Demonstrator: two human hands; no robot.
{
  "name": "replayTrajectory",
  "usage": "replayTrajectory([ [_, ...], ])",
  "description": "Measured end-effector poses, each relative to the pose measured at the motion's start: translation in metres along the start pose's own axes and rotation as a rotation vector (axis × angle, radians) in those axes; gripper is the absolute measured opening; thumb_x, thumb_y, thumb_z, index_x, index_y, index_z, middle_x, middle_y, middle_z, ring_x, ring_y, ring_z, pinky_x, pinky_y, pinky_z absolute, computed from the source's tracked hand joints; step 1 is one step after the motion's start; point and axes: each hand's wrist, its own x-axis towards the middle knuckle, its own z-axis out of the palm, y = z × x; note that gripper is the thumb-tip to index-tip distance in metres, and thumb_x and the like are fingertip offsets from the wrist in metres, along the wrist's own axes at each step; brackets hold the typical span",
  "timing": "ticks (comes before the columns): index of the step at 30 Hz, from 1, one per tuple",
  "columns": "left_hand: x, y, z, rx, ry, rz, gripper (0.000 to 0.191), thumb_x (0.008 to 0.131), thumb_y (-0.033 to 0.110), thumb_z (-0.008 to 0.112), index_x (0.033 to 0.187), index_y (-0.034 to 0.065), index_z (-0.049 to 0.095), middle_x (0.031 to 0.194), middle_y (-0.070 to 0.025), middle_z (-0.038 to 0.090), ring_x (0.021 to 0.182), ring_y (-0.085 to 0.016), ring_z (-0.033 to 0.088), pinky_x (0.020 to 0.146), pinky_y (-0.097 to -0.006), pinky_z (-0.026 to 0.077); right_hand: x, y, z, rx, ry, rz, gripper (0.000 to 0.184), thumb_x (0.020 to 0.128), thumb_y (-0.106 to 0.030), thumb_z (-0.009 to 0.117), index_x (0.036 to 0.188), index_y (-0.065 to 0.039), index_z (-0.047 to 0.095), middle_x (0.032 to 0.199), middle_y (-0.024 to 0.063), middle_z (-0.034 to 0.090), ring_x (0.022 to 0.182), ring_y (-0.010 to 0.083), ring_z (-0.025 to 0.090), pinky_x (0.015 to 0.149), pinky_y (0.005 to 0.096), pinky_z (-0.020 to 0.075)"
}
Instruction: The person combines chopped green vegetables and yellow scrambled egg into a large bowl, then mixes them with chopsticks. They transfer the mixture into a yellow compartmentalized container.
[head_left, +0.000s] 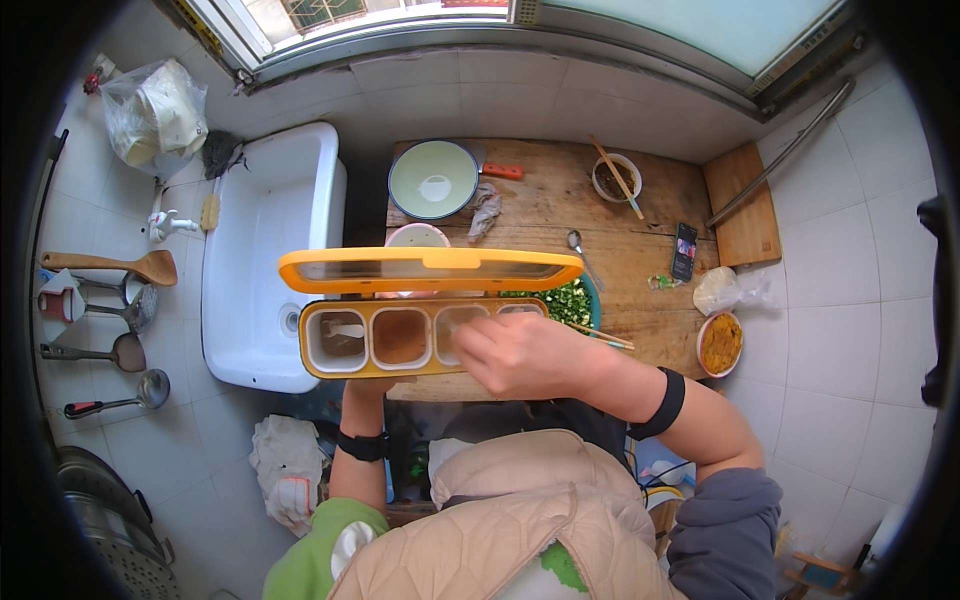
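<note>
A yellow seasoning box (424, 373) is held up in front of me over the table's near edge, its hinged lid (459, 258) with a clear window raised. My left hand (373, 385) supports it from underneath; most of the fingers are hidden. White compartments stand in a row inside. The leftmost compartment (337, 351) has a white spoon in it, and the second holds brown powder (402, 337). Over the third, my right hand (506, 354) has its fingers pinched together. Whether they grip a spoon is hidden. Behind the box, a teal bowl (596, 304) contains chopped greens (568, 302).
On the wooden table (525, 206) are an enamel basin (433, 180), a red-handled knife (501, 171), a metal spoon (576, 241), a sauce bowl (636, 180) with chopsticks, a phone (684, 251) and a bowl of orange-brown food (720, 345). A white sink (262, 210) stands left.
</note>
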Motion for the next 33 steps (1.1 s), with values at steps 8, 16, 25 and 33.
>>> replayTrajectory([
  [8, -0.007, 0.000, -0.005, 0.002, 0.042, -0.021, 0.078, 0.088, 0.020, 0.080, 0.152, 0.0120, 0.037, 0.153, -0.0105, 0.045, 0.139, -0.029, 0.048, 0.114, -0.0439, 0.045, -0.006, -0.010, -0.007, -0.069, -0.110, 0.066, 0.011, 0.070, -0.009, 0.065, 0.077, -0.001, 0.064, 0.077, 0.0059, 0.053, 0.071, 0.0175, 0.061, 0.059, 0.0276, 0.0500],
  [16, -0.009, -0.001, -0.015, 0.002, 0.075, -0.029, 0.079, 0.087, 0.020, 0.081, 0.152, 0.0114, 0.037, 0.152, -0.0102, 0.046, 0.139, -0.029, 0.048, 0.113, -0.0431, 0.045, -0.002, -0.011, 0.006, -0.028, 0.066, 0.184, 0.010, 0.072, -0.010, 0.064, 0.078, -0.003, 0.060, 0.081, 0.0076, 0.057, 0.072, 0.0199, 0.064, 0.062, 0.0288, 0.0532],
  [25, -0.015, 0.000, -0.033, 0.019, 0.119, -0.047, 0.081, 0.085, 0.019, 0.083, 0.152, 0.0106, 0.038, 0.152, -0.0099, 0.046, 0.138, -0.028, 0.049, 0.113, -0.0422, 0.046, -0.007, -0.003, -0.006, 0.137, -0.012, 0.299, 0.017, 0.074, -0.007, 0.067, 0.090, -0.002, 0.065, 0.080, 0.0079, 0.059, 0.072, 0.0228, 0.066, 0.057, 0.0326, 0.0549],
  [33, -0.024, 0.000, -0.042, 0.038, 0.144, -0.068, 0.083, 0.084, 0.019, 0.084, 0.152, 0.0100, 0.038, 0.151, -0.0097, 0.046, 0.137, -0.028, 0.049, 0.113, -0.0414, 0.046, -0.011, -0.006, 0.007, 0.203, 0.046, 0.239, 0.015, 0.074, -0.006, 0.065, 0.088, -0.001, 0.063, 0.085, 0.0093, 0.062, 0.074, 0.0224, 0.068, 0.063, 0.0329, 0.0563],
])
